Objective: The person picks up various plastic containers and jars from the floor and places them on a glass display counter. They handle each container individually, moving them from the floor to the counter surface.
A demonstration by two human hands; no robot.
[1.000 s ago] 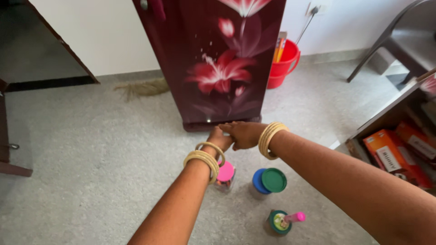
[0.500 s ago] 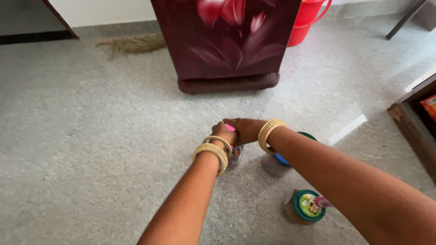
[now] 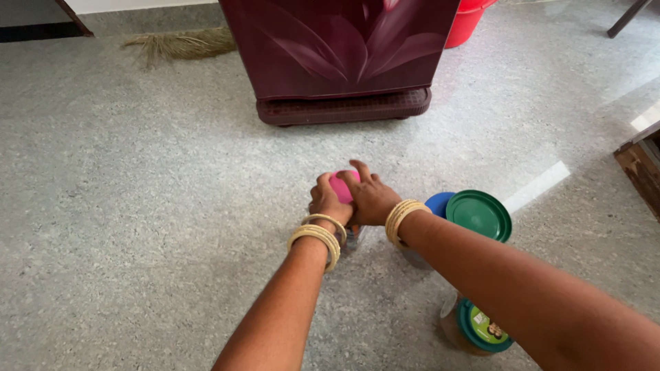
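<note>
Floor (image 3: 137, 172): grey speckled stone, polished, with bright patches of light at right.

Standing on it:
- 1 maroon refrigerator (image 3: 337, 48) with flower print, on a dark ribbed base stand (image 3: 344, 110), far centre.
- 1 straw broom (image 3: 182, 45), lying flat, far left of the refrigerator.
- 1 red bucket (image 3: 467, 20), behind the refrigerator at right.
- 1 pink-lidded jar (image 3: 342, 189), centre.
- 1 blue-lidded container (image 3: 436, 205), just beside 1 green-lidded container (image 3: 479, 214).
- 1 green-lidded jar (image 3: 478, 328), nearest.
- 1 wooden furniture edge (image 3: 643, 168), far right.
</note>
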